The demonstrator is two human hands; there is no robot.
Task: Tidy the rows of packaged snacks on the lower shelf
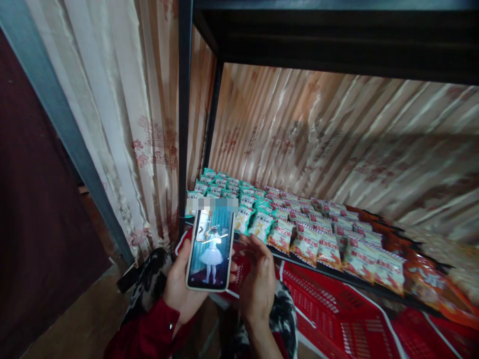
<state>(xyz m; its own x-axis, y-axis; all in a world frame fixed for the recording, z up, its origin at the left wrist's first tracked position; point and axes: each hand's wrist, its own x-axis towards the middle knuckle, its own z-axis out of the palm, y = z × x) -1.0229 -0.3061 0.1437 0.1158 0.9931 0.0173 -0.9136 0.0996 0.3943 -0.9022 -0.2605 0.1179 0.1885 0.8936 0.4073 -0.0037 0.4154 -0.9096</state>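
A phone (210, 249) in a pale case lies tilted in my left hand (182, 279), whose fingers wrap round its back and sides. Its lit screen shows a figure in a white dress before blue curtains. My right hand (258, 279) is just right of the phone, palm turned inward and fingers loosely curled but apart, with nothing seen in it. Beyond the hands, green snack packets (261, 225) and white-and-red snack packets (307, 243) stand in rows on a low shelf.
Red plastic baskets (337, 311) sit under the shelf. Orange bags (430, 279) lie at its right end. A dark metal post (184, 99) rises at the shelf's left corner. Patterned curtains (299, 129) hang behind and to the left. My knees are below my hands.
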